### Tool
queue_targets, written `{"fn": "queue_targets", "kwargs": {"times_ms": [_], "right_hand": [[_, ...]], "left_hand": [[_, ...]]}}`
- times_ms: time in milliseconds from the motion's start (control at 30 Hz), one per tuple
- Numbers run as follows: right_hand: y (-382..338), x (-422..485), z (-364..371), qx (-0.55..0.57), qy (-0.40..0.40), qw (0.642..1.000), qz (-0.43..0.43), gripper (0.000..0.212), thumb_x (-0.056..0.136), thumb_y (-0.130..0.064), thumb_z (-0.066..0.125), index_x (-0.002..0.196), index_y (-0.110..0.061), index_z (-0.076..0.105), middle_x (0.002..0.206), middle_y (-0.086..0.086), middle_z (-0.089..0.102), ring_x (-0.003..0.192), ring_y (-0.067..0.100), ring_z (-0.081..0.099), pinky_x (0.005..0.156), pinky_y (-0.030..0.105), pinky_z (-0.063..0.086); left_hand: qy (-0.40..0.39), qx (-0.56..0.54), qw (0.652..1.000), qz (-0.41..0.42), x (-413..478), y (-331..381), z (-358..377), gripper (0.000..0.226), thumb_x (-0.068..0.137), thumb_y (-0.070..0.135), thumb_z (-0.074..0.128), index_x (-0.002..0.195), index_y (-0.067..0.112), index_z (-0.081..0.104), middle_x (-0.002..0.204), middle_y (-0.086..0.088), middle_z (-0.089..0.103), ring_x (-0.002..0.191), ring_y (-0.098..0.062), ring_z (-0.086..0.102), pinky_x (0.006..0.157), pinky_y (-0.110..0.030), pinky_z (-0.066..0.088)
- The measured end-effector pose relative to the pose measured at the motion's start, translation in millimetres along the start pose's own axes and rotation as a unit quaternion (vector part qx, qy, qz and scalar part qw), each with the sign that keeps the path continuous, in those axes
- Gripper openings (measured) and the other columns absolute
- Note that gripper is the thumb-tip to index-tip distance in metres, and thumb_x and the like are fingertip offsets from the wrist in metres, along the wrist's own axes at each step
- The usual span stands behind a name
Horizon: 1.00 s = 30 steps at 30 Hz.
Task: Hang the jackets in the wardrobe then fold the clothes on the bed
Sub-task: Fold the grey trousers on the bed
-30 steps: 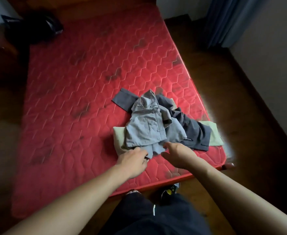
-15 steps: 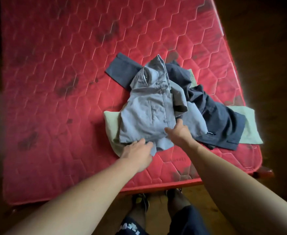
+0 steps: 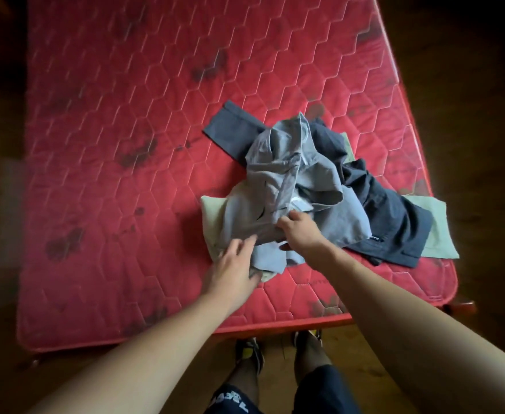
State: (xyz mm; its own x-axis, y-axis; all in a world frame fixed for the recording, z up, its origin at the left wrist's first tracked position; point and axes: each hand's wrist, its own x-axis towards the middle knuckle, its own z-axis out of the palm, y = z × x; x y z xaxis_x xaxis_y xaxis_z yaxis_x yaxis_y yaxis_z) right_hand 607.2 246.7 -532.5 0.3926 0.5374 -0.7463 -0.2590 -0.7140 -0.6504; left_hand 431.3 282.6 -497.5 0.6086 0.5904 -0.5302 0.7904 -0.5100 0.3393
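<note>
A pile of clothes lies near the front right of the red mattress (image 3: 125, 115). On top is a crumpled light grey shirt (image 3: 278, 180). Under it are dark navy trousers (image 3: 391, 216) and a pale green cloth (image 3: 436, 234). My right hand (image 3: 300, 233) grips a bunched fold of the grey shirt near its lower hem. My left hand (image 3: 233, 267) lies with fingers spread on the shirt's lower left edge, over the pale green cloth.
The mattress carries dark stains and its front edge runs just beyond my legs (image 3: 275, 375) and shoes. Dark wooden floor (image 3: 469, 70) surrounds the bed on the right and left.
My right hand has closed on the grey shirt and bunched it up toward the middle. My left hand has spread its fingers. The camera has tilted further down.
</note>
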Motion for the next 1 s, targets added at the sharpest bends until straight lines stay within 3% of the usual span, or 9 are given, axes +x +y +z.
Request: {"fn": "queue_targets", "kwargs": {"times_ms": [100, 267, 333, 467, 533, 633, 833, 900, 1000], "right_hand": [[-45.7, -54.8, 20.8, -0.026, -0.017, 0.995, -0.099, 0.017, 0.087, -0.008, 0.055, 0.071, -0.005, 0.052, 0.066, 0.005, 0.055, 0.061, 0.013, 0.051, 0.058, 0.034, 0.048], [-104.3, -131.9, 31.5, -0.087, -0.043, 0.961, -0.261, 0.028, 0.086, -0.010, 0.057, 0.064, -0.012, 0.041, 0.063, 0.002, 0.039, 0.057, 0.008, 0.032, 0.056, 0.027, 0.030], [-113.7, -151.0, 31.2, -0.099, -0.069, 0.948, -0.293, 0.032, 0.092, -0.016, 0.058, 0.063, -0.015, 0.046, 0.067, -0.001, 0.046, 0.062, 0.007, 0.039, 0.062, 0.024, 0.034], [-112.0, -160.9, 25.2, -0.160, -0.031, 0.938, -0.306, 0.003, 0.096, -0.033, 0.063, 0.098, -0.032, 0.060, 0.101, -0.006, 0.063, 0.093, 0.002, 0.059, 0.085, 0.018, 0.043], [-108.7, -154.4, 15.0, -0.247, 0.018, 0.922, -0.298, 0.022, 0.093, -0.024, 0.064, 0.115, -0.020, 0.059, 0.113, 0.004, 0.061, 0.103, 0.020, 0.059, 0.091, 0.034, 0.046], [-113.8, -150.9, 0.4, -0.378, 0.067, 0.874, -0.298, 0.049, 0.084, -0.002, 0.054, 0.132, -0.011, 0.051, 0.118, 0.018, 0.055, 0.107, 0.040, 0.057, 0.087, 0.043, 0.047], [-136.1, -150.4, 9.1, -0.605, 0.055, 0.735, -0.301, 0.096, 0.084, -0.009, 0.057, 0.159, -0.037, 0.003, 0.141, 0.014, 0.035, 0.122, 0.039, 0.048, 0.087, 0.044, 0.049], [-149.2, -154.8, 33.3, -0.595, 0.036, 0.741, -0.310, 0.098, 0.089, -0.023, 0.065, 0.160, -0.035, -0.003, 0.147, 0.017, 0.034, 0.127, 0.040, 0.047, 0.096, 0.046, 0.047], [-175.0, -166.4, 84.0, -0.460, 0.006, 0.815, -0.352, 0.097, 0.088, -0.034, 0.075, 0.160, -0.020, 0.010, 0.139, 0.025, 0.045, 0.118, 0.044, 0.054, 0.093, 0.043, 0.046]], "left_hand": [[0.064, -0.095, 0.993, 0.021, -14.5, 16.1, -38.0, 0.076, 0.078, 0.033, 0.077, 0.144, 0.014, 0.044, 0.129, -0.007, 0.052, 0.118, -0.030, 0.054, 0.092, -0.046, 0.048], [0.183, -0.170, 0.968, 0.032, -54.5, 13.1, -106.7, 0.026, 0.080, 0.017, 0.060, 0.105, 0.010, 0.055, 0.096, -0.012, 0.064, 0.090, -0.037, 0.063, 0.072, -0.045, 0.049], [0.239, -0.185, 0.951, 0.065, -72.3, 8.6, -132.4, 0.009, 0.078, 0.008, 0.058, 0.085, 0.011, 0.052, 0.083, -0.005, 0.057, 0.080, -0.033, 0.057, 0.066, -0.038, 0.039], [0.323, -0.247, 0.910, 0.079, -104.6, 3.8, -188.0, 0.023, 0.075, 0.007, 0.047, 0.064, 0.022, 0.034, 0.065, 0.009, 0.035, 0.061, -0.016, 0.035, 0.059, -0.036, 0.029], [0.342, -0.280, 0.895, 0.056, -124.5, -3.1, -215.4, 0.018, 0.072, 0.011, 0.043, 0.062, 0.021, 0.033, 0.060, 0.009, 0.035, 0.058, -0.014, 0.035, 0.058, -0.038, 0.033], [0.395, -0.312, 0.863, 0.048, -158.6, -13.9, -262.1, 0.029, 0.075, 0.008, 0.045, 0.061, 0.032, 0.035, 0.057, 0.016, 0.036, 0.056, 0.003, 0.044, 0.057, -0.013, 0.036], [0.396, -0.336, 0.835, 0.180, -236.1, -24.6, -353.2, 0.027, 0.066, -0.004, 0.041, 0.060, 0.022, 0.039, 0.059, 0.017, 0.035, 0.059, -0.001, 0.032, 0.056, -0.020, 0.029], [0.388, -0.337, 0.833, 0.208, -264.3, -28.0, -377.1, 0.030, 0.065, -0.005, 0.041, 0.060, 0.024, 0.044, 0.060, 0.017, 0.039, 0.061, -0.002, 0.034, 0.057, -0.021, 0.029], [0.371, -0.335, 0.836, 0.228, -301.8, -36.7, -405.0, 0.037, 0.064, -0.008, 0.041, 0.061, 0.028, 0.052, 0.060, 0.017, 0.042, 0.061, -0.001, 0.035, 0.055, -0.018, 0.030]]}}
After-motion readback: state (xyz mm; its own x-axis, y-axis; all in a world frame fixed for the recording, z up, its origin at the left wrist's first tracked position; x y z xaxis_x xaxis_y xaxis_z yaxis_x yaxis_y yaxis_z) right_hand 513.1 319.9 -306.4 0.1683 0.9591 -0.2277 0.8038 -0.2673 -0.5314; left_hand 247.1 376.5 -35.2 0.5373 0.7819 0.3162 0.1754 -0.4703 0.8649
